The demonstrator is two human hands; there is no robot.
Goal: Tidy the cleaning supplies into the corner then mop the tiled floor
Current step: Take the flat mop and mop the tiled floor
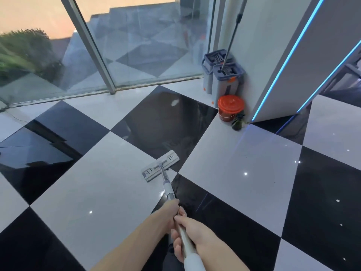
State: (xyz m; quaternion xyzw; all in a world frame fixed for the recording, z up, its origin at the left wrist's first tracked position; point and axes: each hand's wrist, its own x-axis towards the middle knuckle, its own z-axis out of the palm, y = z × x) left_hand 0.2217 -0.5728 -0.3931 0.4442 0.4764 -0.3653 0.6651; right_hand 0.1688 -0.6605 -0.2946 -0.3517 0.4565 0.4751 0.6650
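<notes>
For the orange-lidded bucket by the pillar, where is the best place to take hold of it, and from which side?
Probably the wire handle on the bucket, reached from above on the open floor side. The pillar blocks the right and a dark bottle stands at its front right.

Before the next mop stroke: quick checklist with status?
1. Both hands on the mop handle: left hand higher toward the head, right hand lower, both gripping. Ok.
2. Mop head flat on the tiled floor. Ok.
3. Supplies in the corner: two grey mop buckets, orange-lidded bucket, dark spray bottle against the white column. Ok.
4. Path ahead of the mop head free of objects. Ok.
5. Mop pad wet: cannot tell.
</notes>
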